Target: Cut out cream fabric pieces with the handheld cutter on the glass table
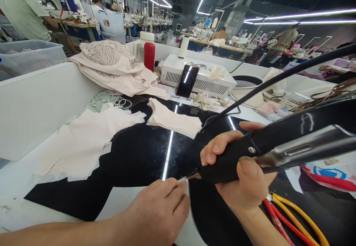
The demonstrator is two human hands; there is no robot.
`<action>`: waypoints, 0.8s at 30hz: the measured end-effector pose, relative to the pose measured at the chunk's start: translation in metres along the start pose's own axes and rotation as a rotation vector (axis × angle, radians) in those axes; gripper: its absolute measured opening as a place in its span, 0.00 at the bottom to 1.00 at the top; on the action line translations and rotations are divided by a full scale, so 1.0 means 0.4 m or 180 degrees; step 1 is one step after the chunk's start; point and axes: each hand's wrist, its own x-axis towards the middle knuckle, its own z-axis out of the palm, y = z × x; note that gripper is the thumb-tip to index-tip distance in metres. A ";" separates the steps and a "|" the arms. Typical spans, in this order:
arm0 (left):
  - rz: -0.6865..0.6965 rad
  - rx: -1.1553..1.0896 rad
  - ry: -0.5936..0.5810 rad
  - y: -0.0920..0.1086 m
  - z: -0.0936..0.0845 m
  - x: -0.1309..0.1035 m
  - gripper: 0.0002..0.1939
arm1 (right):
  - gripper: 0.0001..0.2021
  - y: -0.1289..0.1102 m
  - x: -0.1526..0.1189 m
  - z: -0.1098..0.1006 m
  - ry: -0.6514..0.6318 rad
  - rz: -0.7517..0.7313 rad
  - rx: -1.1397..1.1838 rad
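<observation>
My right hand (247,186) is wrapped round a black corded handheld tool (225,160) with a long metal lever, my thumb lying near the lever's end. The tool's narrow metal tip points left and meets the edge of a white sheet-like piece (191,227). That edge is pinched between the fingertips of my left hand (164,209), right beside the tip. Most of the piece lies under my left hand and wrist, so its full shape is hidden. Beyond my hands, a stack of cream fabric pieces (172,118) rests on the black glossy surface (133,153).
More cream fabric pieces (80,138) lie at left, with thin green cord (107,100) behind. A phone (187,80) leans on a white vented box (200,72). Red-and-yellow-handled scissors (292,216) lie near my right forearm. A black cable (278,77) crosses the right side.
</observation>
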 end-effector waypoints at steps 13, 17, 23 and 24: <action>0.0007 0.0040 -0.0103 0.001 0.001 -0.002 0.06 | 0.21 0.000 -0.012 0.014 -0.0129 0.0040 0.0217; 0.0011 0.0066 -0.0066 0.003 0.012 -0.007 0.06 | 0.19 0.005 -0.013 0.012 -0.0134 0.0024 0.0070; 0.0132 0.0032 -0.0313 -0.009 -0.002 0.002 0.04 | 0.21 -0.009 -0.003 0.009 -0.0059 0.0036 0.0037; 0.0136 0.0033 -0.0401 -0.017 -0.007 0.006 0.05 | 0.22 -0.018 0.000 0.006 -0.0005 0.0043 0.0020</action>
